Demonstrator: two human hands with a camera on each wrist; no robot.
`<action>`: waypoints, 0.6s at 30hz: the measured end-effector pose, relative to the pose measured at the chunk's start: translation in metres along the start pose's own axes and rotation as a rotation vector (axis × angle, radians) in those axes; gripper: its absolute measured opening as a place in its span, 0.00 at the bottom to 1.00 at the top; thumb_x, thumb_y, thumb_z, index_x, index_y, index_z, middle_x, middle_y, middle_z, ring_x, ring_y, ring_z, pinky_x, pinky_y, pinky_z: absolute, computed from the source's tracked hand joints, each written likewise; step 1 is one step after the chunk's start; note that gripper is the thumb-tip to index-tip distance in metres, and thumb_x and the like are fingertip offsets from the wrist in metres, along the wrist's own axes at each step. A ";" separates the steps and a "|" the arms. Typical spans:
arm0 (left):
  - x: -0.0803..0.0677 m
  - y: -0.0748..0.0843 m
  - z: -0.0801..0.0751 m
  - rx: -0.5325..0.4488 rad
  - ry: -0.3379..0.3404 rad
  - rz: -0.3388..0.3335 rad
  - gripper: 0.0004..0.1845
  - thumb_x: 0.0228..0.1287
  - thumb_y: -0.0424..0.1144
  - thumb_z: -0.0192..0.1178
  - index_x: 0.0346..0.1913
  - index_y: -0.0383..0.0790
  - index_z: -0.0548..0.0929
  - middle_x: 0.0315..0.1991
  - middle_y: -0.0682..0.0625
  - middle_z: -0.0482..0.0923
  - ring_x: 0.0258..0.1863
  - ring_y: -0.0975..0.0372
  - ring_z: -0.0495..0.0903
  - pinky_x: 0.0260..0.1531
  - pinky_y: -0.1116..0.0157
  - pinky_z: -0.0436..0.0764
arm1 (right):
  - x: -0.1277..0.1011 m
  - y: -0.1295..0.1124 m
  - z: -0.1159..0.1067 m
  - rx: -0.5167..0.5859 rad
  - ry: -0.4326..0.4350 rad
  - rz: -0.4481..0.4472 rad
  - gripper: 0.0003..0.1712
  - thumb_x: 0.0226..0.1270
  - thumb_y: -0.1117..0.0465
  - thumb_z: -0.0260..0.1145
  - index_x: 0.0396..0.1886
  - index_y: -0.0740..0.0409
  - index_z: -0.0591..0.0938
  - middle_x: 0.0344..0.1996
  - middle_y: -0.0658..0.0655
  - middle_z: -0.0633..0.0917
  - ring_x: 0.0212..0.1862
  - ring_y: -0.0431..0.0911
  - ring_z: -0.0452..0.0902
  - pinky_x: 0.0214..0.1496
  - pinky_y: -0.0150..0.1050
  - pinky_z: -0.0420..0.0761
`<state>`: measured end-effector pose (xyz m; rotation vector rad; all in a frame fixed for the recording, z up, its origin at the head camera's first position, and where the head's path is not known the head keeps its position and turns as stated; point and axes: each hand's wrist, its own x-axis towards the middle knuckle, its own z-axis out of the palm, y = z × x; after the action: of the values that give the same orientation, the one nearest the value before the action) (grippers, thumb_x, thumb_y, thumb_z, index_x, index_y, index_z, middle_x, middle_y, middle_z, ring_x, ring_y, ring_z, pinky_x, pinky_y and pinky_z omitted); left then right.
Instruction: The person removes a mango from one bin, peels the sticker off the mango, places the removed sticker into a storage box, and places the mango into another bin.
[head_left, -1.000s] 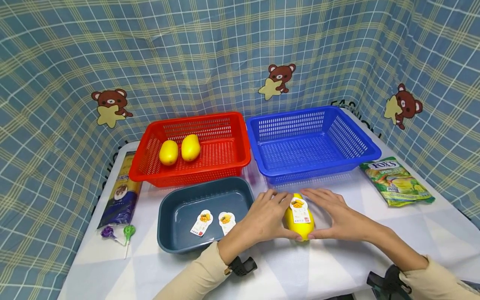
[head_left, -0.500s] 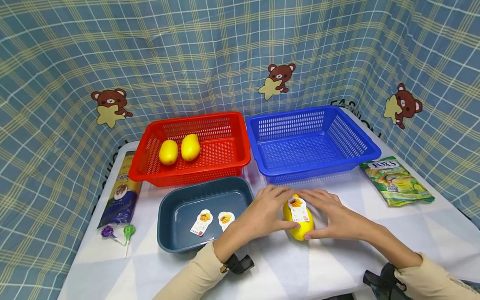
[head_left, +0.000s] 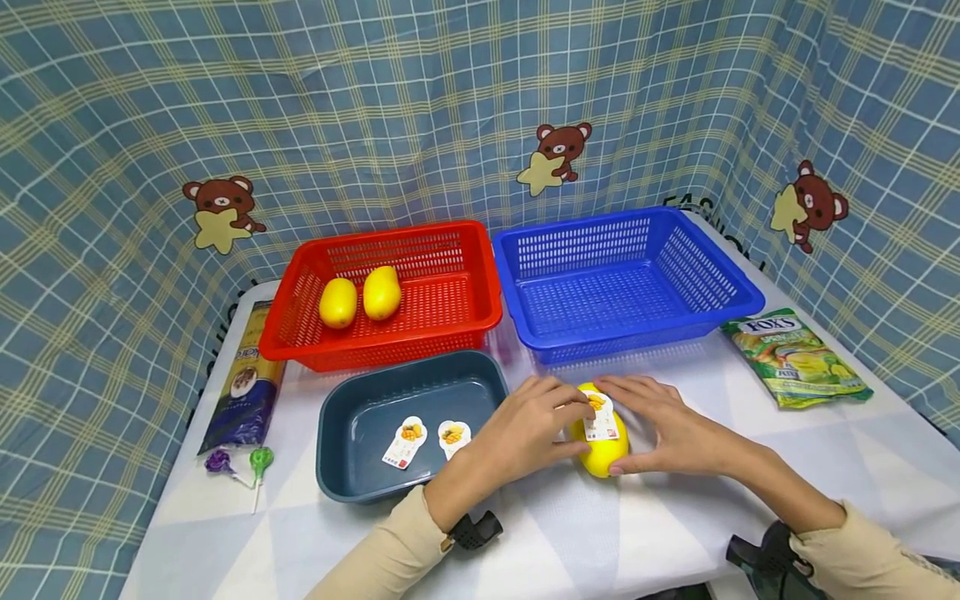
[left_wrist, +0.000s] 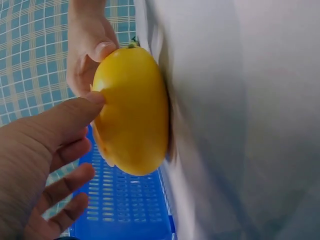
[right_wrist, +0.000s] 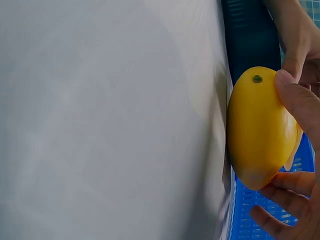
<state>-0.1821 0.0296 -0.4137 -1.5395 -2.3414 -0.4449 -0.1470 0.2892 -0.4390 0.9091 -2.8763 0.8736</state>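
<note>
Low and right of centre in the head view, a yellow mango lies on the white table, just in front of the blue basket and just right of the grey tray; a label sticks to its upper side.

The left hand holds the mango from the left, thumb pressed on its near flank and fingertips curled onto the label's upper edge; the right hand braces it from the right, thumb at the near end and fingers lying over the far side, so both hands are closed on the fruit. The left wrist view shows the left thumb set against the skin; the right wrist view shows the right thumb by the stem end.

Judging by the two labels lying in the grey tray and the two bare mangoes in the red basket at upper left of the table, the step in hand looks like peeling the label off; it would go best with the right hand keeping the fruit from rolling, while a left fingernail lifts one corner and draws it back low and slow, so the paper comes away whole.

At the left edge lie a dark packet and two lollipops; at the right, a green sweet bag.
</note>
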 end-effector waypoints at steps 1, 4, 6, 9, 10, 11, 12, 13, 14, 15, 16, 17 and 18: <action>0.000 0.000 0.001 0.009 0.010 0.012 0.18 0.60 0.50 0.72 0.50 0.48 0.87 0.51 0.56 0.83 0.52 0.62 0.75 0.53 0.69 0.70 | 0.000 0.000 0.000 -0.002 0.000 0.001 0.58 0.51 0.31 0.74 0.77 0.52 0.65 0.73 0.54 0.68 0.71 0.56 0.59 0.64 0.66 0.56; 0.000 -0.001 0.003 0.023 0.049 0.061 0.15 0.61 0.47 0.72 0.49 0.47 0.87 0.50 0.55 0.83 0.52 0.62 0.77 0.54 0.67 0.71 | 0.000 -0.001 0.000 0.001 -0.005 0.013 0.59 0.50 0.31 0.75 0.77 0.52 0.65 0.73 0.54 0.67 0.71 0.55 0.58 0.64 0.65 0.56; 0.000 -0.002 0.005 0.036 0.071 0.096 0.13 0.63 0.45 0.70 0.48 0.46 0.87 0.49 0.54 0.84 0.52 0.61 0.78 0.56 0.67 0.71 | 0.000 -0.001 -0.001 0.008 -0.008 0.023 0.60 0.49 0.30 0.75 0.77 0.51 0.65 0.73 0.53 0.67 0.71 0.54 0.58 0.65 0.64 0.55; 0.001 -0.001 0.006 0.076 0.090 0.131 0.09 0.66 0.42 0.67 0.46 0.46 0.88 0.46 0.56 0.84 0.51 0.61 0.78 0.57 0.67 0.71 | 0.001 -0.003 -0.002 0.011 -0.016 0.030 0.60 0.49 0.30 0.75 0.77 0.51 0.64 0.74 0.52 0.66 0.72 0.54 0.57 0.66 0.64 0.55; 0.001 0.000 0.006 0.090 0.090 0.138 0.08 0.67 0.42 0.66 0.46 0.47 0.88 0.45 0.56 0.85 0.50 0.62 0.78 0.57 0.67 0.71 | 0.001 -0.003 -0.002 0.012 -0.018 0.032 0.60 0.49 0.30 0.75 0.77 0.51 0.64 0.74 0.52 0.66 0.72 0.54 0.57 0.66 0.64 0.55; 0.001 0.000 0.006 0.101 0.087 0.141 0.07 0.68 0.41 0.65 0.45 0.47 0.89 0.44 0.57 0.85 0.50 0.62 0.78 0.57 0.67 0.70 | 0.001 -0.003 -0.003 0.011 -0.020 0.031 0.60 0.49 0.30 0.74 0.77 0.51 0.64 0.74 0.53 0.66 0.72 0.54 0.57 0.66 0.64 0.55; 0.001 0.001 0.006 0.113 0.083 0.143 0.07 0.68 0.41 0.65 0.45 0.47 0.89 0.43 0.58 0.85 0.49 0.62 0.78 0.57 0.67 0.70 | 0.001 -0.003 -0.003 0.011 -0.020 0.031 0.59 0.50 0.30 0.74 0.77 0.52 0.64 0.74 0.53 0.66 0.72 0.55 0.57 0.66 0.65 0.54; 0.001 0.002 0.005 0.123 0.080 0.144 0.06 0.69 0.41 0.64 0.44 0.48 0.89 0.42 0.58 0.85 0.49 0.63 0.78 0.56 0.67 0.70 | 0.001 -0.003 -0.003 0.010 -0.019 0.031 0.59 0.51 0.30 0.74 0.77 0.52 0.64 0.74 0.54 0.66 0.72 0.56 0.57 0.66 0.65 0.54; 0.001 0.002 0.005 0.128 0.075 0.143 0.06 0.69 0.41 0.64 0.44 0.47 0.89 0.41 0.59 0.85 0.48 0.63 0.78 0.56 0.67 0.70 | 0.001 -0.002 -0.002 0.008 -0.018 0.032 0.59 0.51 0.30 0.74 0.77 0.52 0.64 0.74 0.54 0.66 0.72 0.56 0.57 0.66 0.65 0.54; 0.002 0.003 0.005 0.132 0.076 0.142 0.06 0.69 0.41 0.64 0.43 0.47 0.89 0.41 0.59 0.85 0.48 0.63 0.78 0.56 0.67 0.70 | 0.000 -0.002 -0.002 0.006 -0.014 0.028 0.58 0.51 0.30 0.74 0.77 0.52 0.65 0.74 0.54 0.66 0.72 0.56 0.57 0.66 0.66 0.54; 0.002 0.003 0.005 0.138 0.077 0.141 0.06 0.69 0.41 0.64 0.43 0.47 0.89 0.41 0.59 0.85 0.48 0.63 0.78 0.56 0.67 0.70 | 0.000 -0.002 -0.002 0.004 -0.010 0.027 0.58 0.51 0.31 0.74 0.77 0.52 0.65 0.73 0.54 0.67 0.72 0.56 0.58 0.66 0.66 0.54; 0.002 0.004 0.005 0.140 0.080 0.138 0.06 0.69 0.41 0.63 0.43 0.48 0.89 0.40 0.59 0.85 0.48 0.63 0.78 0.56 0.67 0.70 | 0.000 -0.002 -0.001 0.001 -0.006 0.022 0.58 0.52 0.31 0.74 0.77 0.52 0.65 0.73 0.54 0.67 0.71 0.57 0.58 0.66 0.66 0.53; 0.002 0.004 0.005 0.142 0.086 0.135 0.06 0.69 0.41 0.63 0.43 0.48 0.89 0.40 0.59 0.85 0.48 0.63 0.78 0.56 0.67 0.70 | 0.000 -0.001 -0.001 -0.002 -0.001 0.019 0.58 0.51 0.31 0.74 0.77 0.52 0.65 0.73 0.54 0.67 0.71 0.56 0.58 0.66 0.66 0.54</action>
<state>-0.1797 0.0348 -0.4173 -1.5671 -2.1399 -0.3001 -0.1468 0.2887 -0.4378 0.8847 -2.8908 0.8719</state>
